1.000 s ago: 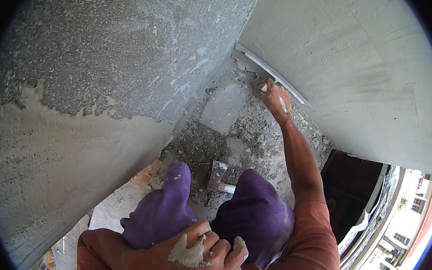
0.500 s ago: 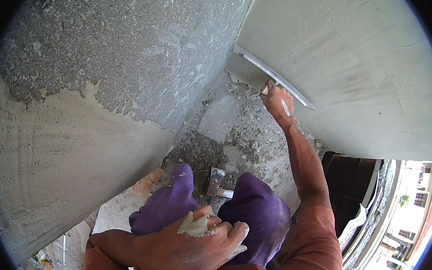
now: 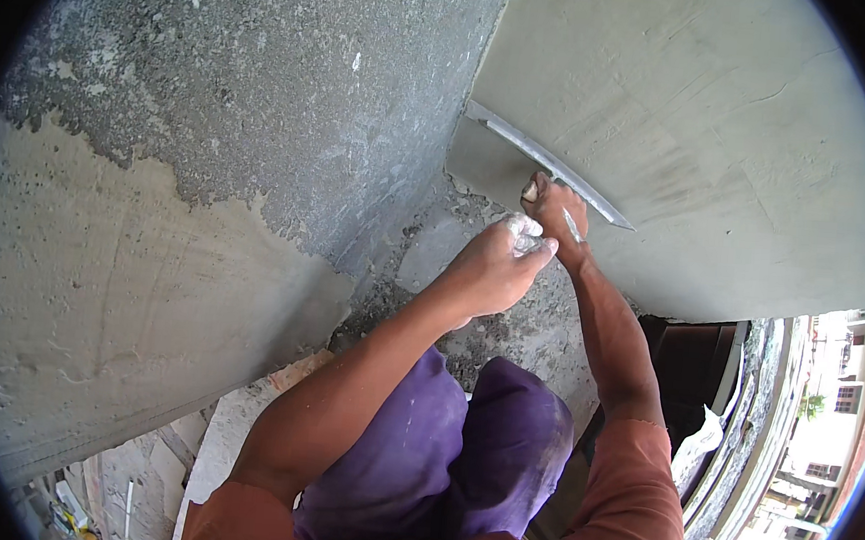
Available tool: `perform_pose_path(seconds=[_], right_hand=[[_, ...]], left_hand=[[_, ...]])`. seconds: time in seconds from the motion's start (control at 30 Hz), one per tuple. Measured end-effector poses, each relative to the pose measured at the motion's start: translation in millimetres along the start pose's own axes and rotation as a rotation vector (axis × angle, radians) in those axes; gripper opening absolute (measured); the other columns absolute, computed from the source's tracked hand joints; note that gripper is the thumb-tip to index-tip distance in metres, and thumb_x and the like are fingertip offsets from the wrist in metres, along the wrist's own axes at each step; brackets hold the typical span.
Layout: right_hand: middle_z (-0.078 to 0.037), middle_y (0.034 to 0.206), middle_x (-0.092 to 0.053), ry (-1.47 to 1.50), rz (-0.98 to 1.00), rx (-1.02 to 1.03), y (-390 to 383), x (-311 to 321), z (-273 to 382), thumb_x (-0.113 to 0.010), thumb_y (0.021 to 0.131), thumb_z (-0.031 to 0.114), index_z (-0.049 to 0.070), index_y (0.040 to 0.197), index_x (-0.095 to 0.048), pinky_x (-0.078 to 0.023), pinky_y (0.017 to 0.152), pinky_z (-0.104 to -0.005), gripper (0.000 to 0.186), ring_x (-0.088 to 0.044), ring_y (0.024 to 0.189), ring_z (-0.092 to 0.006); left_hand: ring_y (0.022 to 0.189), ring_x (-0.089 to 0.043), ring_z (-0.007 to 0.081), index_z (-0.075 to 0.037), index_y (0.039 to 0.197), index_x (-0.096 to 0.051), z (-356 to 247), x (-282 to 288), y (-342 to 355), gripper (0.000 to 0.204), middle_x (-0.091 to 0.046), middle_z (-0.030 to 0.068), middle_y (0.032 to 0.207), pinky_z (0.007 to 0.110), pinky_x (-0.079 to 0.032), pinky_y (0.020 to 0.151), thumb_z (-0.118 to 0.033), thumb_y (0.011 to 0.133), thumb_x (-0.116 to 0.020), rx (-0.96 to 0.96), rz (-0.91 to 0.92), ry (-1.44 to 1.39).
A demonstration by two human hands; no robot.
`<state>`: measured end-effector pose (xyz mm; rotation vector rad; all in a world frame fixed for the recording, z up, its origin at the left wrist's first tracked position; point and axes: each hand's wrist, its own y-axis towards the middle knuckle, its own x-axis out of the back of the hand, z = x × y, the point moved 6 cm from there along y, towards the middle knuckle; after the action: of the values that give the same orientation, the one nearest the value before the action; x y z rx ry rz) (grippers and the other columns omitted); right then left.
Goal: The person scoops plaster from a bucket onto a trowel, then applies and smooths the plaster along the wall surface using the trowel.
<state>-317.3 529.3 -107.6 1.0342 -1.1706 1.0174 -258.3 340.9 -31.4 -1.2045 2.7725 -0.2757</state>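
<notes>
My right hand (image 3: 555,210), smeared pale on the wrist, is closed round the handle of a long, thin metal trowel (image 3: 522,133), whose blade lies against the smooth plastered wall (image 3: 685,107) low down, by the corner. My left hand (image 3: 508,260) is raised just left of and nearer than my right, fingers curled and coated with whitish plaster; what they hold, if anything, I cannot make out. My purple-clad knees (image 3: 506,446) are below my hands.
A rough grey wall (image 3: 246,66), plastered lower down (image 3: 120,298), rises on the left. The floor (image 3: 448,336) carries grit and debris. At the right are a dark opening (image 3: 672,357) and a curved ledge (image 3: 753,413) with buildings beyond. Assorted debris (image 3: 75,506) lies at the lower left.
My left hand has risen from my lap toward my right hand. The trowel sits slightly lower in view. The metal-headed tool between my knees is now mostly hidden.
</notes>
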Motion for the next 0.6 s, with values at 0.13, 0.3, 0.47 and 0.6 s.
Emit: perform_pose_path(seconds=[0.13, 0.3, 0.47, 0.6], right_hand=[[-0.020, 0.087, -0.072, 0.044, 0.025, 0.026, 1.3, 21.9, 1.7, -0.063, 0.088, 0.032, 0.014, 0.108, -0.064, -0.055, 0.075, -0.0527, 0.027, -0.071, 0.086, -0.0415], [-0.020, 0.087, -0.072, 0.027, -0.018, 0.033, 2.5, 47.9, 9.9, -0.060, 0.089, 0.033, 0.016, 0.114, -0.063, -0.056, 0.073, -0.0519, 0.030, -0.071, 0.085, -0.0410], [-0.020, 0.088, -0.073, -0.013, -0.077, 0.011, 3.9, 75.7, 8.1, -0.061, 0.088, 0.030, 0.011, 0.104, -0.071, -0.057, 0.073, -0.0506, 0.027, -0.072, 0.083, -0.0405], [-0.021, 0.087, -0.073, -0.045, -0.095, 0.002, 5.4, 87.2, 9.9, -0.062, 0.086, 0.027, 0.005, 0.088, -0.075, -0.058, 0.073, -0.0501, 0.025, -0.072, 0.082, -0.0404]], left_hand=[[0.124, -0.059, 0.0261, 0.009, 0.138, -0.048, 6.6, -7.7, 67.3, 0.061, -0.062, 0.0211, 0.129, 0.037, -0.046, 0.103, -0.037, 0.100, -0.061, 0.066, -0.164, -0.119], [0.140, -0.046, 0.0310, 0.008, 0.152, -0.029, 18.7, -18.3, 117.1, 0.080, -0.045, 0.0263, 0.150, 0.040, -0.038, 0.113, -0.041, 0.099, -0.062, 0.124, -0.299, -0.296], [0.144, -0.038, 0.0273, 0.005, 0.157, -0.020, 8.3, -26.2, 139.2, 0.087, -0.040, 0.0226, 0.155, 0.038, -0.029, 0.119, -0.040, 0.098, -0.064, -0.112, -0.237, -0.519], [0.147, -0.032, 0.0241, 0.004, 0.158, -0.020, -1.2, -25.5, 141.5, 0.081, -0.035, 0.0184, 0.159, 0.036, -0.024, 0.121, -0.036, 0.101, -0.062, -0.187, -0.148, -0.655]])
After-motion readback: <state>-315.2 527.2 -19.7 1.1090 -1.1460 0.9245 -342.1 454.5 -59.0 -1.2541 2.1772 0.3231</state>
